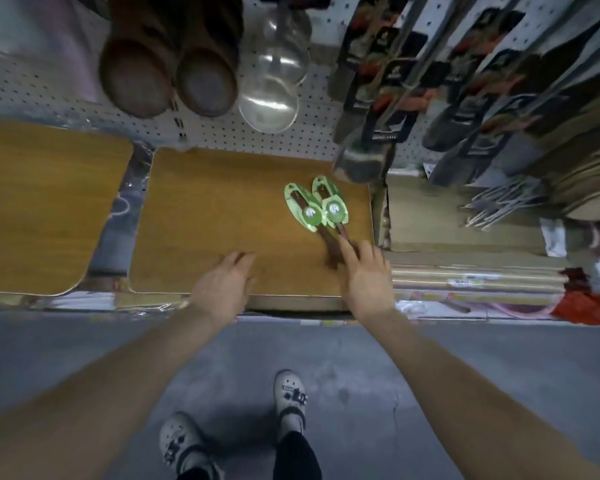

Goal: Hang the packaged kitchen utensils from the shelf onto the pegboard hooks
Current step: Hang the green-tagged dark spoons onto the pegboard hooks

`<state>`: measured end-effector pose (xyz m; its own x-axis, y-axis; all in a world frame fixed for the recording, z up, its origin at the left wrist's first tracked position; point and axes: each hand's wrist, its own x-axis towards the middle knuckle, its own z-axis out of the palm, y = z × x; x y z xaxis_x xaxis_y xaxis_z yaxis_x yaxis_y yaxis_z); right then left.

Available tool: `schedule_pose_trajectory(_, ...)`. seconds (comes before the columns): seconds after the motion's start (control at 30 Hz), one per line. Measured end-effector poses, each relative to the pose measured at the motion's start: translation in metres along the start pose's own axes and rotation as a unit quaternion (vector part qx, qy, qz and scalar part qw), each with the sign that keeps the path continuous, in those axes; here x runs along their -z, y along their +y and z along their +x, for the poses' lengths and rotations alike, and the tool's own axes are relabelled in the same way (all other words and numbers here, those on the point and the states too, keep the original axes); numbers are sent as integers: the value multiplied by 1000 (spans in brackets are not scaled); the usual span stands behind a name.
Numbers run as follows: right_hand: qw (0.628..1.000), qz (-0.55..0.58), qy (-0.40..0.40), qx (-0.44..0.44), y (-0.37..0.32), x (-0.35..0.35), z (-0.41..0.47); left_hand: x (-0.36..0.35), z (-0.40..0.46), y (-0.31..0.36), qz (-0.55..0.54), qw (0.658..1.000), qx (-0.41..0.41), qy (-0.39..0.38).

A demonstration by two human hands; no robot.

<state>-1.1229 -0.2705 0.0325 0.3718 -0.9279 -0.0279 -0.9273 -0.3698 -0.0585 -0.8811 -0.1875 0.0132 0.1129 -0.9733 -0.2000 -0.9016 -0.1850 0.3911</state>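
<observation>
Seen from above, two packaged kitchen utensils with green card backings (315,206) lie side by side on a wooden board (222,216) on the shelf, right of the frame's centre, their dark handles pointing toward the person. The right hand (366,273) reaches over the board's right edge, fingers extended, the index fingertip touching the nearer handle; it grasps nothing. The left hand (224,282) rests on the board's near edge at centre, fingers relaxed and loosely bent, empty. Behind the board stands a white pegboard (319,98) hung with wooden ladles (168,71), clear scoops (274,84) and dark carded tools (395,84) in the upper frame
</observation>
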Motion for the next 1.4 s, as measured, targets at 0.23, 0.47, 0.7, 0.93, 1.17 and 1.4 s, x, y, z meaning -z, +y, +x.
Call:
schedule_pose_trajectory(0.23, 1000, 8, -20, -4, 79, -49, 56, -69, 84, 54, 34, 997, -19, -66)
schedule_pose_trajectory(0.47, 996, 26, -69, 43, 113, -92, 116, -115, 164, 93, 89, 991, -16, -95)
schedule_pose_trajectory(0.7, 990, 86, -98, 58, 97, -111, 154, -138, 186, 92, 75, 991, -8, -111)
schedule_pose_trajectory(0.93, 983, 99, -147, 36, 78, -124, 178, -136, 147, 49, 30, 996, 28, -76)
schedule_pose_trajectory(1.17, 975, 148, -151, -61, 49, -134, 188, -118, 116, 1, 29, 990, 115, -77)
schedule_pose_trajectory(1.4, 968, 218, -95, -74, 15, -134, 153, -105, 86, -22, -14, 984, 171, -38)
